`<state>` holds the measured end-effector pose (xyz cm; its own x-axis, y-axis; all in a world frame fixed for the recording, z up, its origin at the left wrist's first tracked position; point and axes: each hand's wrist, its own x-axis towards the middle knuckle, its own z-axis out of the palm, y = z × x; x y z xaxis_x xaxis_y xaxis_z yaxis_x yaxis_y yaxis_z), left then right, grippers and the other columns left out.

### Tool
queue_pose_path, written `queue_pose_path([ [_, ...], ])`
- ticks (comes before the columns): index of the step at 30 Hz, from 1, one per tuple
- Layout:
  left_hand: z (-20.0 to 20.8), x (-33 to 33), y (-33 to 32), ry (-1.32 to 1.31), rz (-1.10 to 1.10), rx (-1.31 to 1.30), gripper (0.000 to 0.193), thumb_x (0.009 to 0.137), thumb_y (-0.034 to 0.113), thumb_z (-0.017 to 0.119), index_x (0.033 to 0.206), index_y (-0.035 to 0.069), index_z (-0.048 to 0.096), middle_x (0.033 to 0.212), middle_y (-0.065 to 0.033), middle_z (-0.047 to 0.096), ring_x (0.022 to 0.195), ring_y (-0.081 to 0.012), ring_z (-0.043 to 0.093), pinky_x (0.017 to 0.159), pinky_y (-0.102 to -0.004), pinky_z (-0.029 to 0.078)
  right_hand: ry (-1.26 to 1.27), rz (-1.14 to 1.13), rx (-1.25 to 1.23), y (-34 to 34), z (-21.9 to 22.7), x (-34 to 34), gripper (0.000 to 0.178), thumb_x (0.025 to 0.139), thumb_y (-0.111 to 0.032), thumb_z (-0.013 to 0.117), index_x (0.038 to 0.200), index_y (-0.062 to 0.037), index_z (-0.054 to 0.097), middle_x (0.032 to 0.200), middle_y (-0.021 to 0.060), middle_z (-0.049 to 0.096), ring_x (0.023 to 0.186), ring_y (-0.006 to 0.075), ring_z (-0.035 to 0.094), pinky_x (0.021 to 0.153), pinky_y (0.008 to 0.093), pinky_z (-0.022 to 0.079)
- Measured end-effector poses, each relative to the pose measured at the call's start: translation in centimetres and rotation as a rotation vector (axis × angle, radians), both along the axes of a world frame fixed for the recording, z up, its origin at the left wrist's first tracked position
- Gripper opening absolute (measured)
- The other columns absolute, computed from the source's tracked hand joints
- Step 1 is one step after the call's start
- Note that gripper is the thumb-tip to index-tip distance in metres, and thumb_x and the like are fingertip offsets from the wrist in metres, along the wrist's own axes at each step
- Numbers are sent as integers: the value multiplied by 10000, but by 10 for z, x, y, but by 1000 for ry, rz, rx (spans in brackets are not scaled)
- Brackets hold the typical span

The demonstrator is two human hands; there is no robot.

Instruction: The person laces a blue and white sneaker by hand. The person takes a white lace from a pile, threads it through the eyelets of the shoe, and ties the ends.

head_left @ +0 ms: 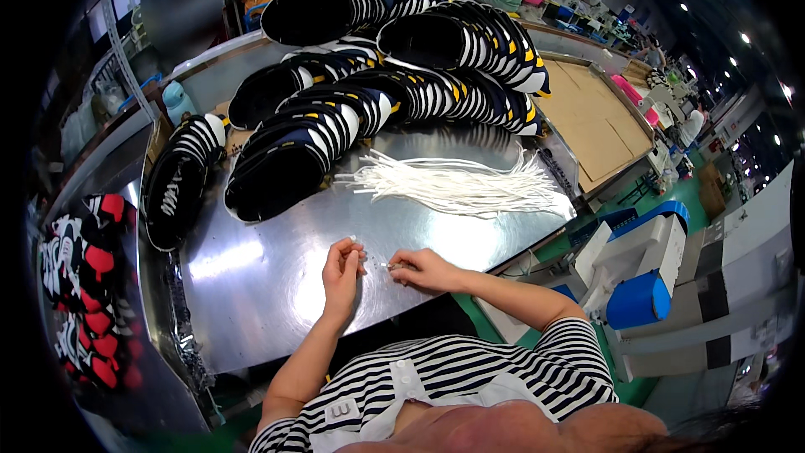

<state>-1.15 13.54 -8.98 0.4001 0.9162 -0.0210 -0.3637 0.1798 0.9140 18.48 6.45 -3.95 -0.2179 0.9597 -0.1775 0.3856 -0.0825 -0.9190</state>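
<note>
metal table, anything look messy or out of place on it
Nothing stands out. The dark striped shoe uppers lie in overlapping rows, the white laces sit in one loose bundle, and both hands work over the metal table.

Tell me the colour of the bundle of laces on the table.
White; the laces show best in the head view.

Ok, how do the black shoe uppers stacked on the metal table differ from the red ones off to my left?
The black shoe uppers carry white stripes and yellow tabs; the red shoe uppers mix red, white and black patches. The black ones lie in several long overlapping rows on the metal table; the red ones form one column beside it, at the left. Both are flat pieces, stacked overlapping. Neither hand touches either.
</note>
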Motion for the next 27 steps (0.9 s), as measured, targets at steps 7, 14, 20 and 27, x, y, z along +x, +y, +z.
queue_pose_path([
  [7, -8, -1, -1, 86, -13, 105, 222, 965, 24, 513, 1180, -16, 551, 1060, -95, 635, 919, -126, 600, 760, -245, 486, -42, -129, -57, -13, 11, 19, 210, 956, -197, 601, 1045, -7, 605, 749, 41, 657, 674, 104, 613, 652, 260, 496],
  [14, -4, -4, -5, 219, -35, 277, 211, 973, 24, 505, 1177, -20, 539, 1052, -75, 613, 934, -116, 574, 843, -254, 476, -82, -81, -146, -57, 45, 35, 205, 967, -202, 584, 1048, -14, 583, 773, 33, 638, 694, 89, 585, 647, 250, 476],
  [20, 6, -7, -7, 335, 17, 375, 185, 945, 57, 556, 1121, 5, 584, 1018, -103, 623, 903, -194, 627, 802, -292, 500, 81, -510, 197, -105, 113, 45, 105, 937, -94, 580, 1031, -82, 533, 805, 37, 604, 640, 68, 515, 540, 204, 403],
  [27, 17, -12, -7, 441, -8, 466, 187, 946, 57, 563, 1120, -9, 582, 1008, -99, 635, 914, -161, 621, 819, -268, 491, 137, -374, 1241, -101, 195, 52, 44, 968, -88, 424, 986, -49, 426, 755, 100, 530, 563, 124, 406, 498, 229, 360],
])
